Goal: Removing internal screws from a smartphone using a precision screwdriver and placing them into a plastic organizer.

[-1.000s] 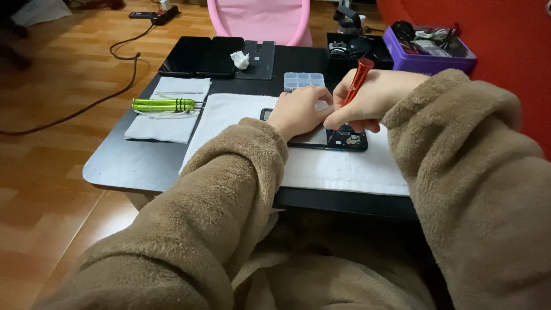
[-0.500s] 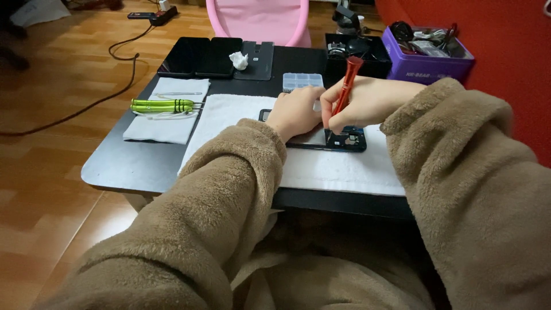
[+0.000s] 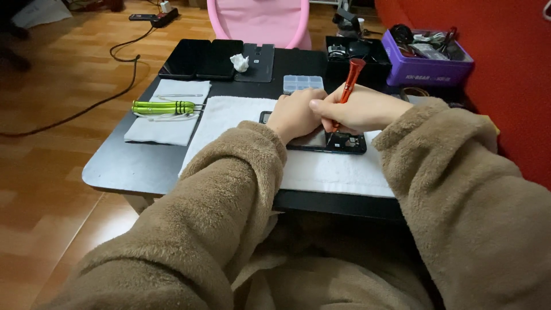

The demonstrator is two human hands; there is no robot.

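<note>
An opened black smartphone [image 3: 328, 142] lies on a white cloth [image 3: 229, 123] on the black table [image 3: 132, 166]. My left hand [image 3: 296, 112] presses down on the phone's left half, fingers curled over it. My right hand [image 3: 359, 108] grips a red screwdriver [image 3: 348, 80] like a pen, its tip down in the phone's exposed right end. Both arms wear fluffy brown sleeves.
Two green-handled tools [image 3: 163, 107] rest on a small white cloth at left. At the back lie two dark phones [image 3: 201, 58], a crumpled tissue [image 3: 240, 62], a clear parts box [image 3: 303, 84], a black tray [image 3: 356, 50] and a purple bin [image 3: 427, 60]. A pink chair [image 3: 258, 20] stands behind.
The red screwdriver has swung more upright and shifted slightly left over the phone. My left hand stays on the phone.
</note>
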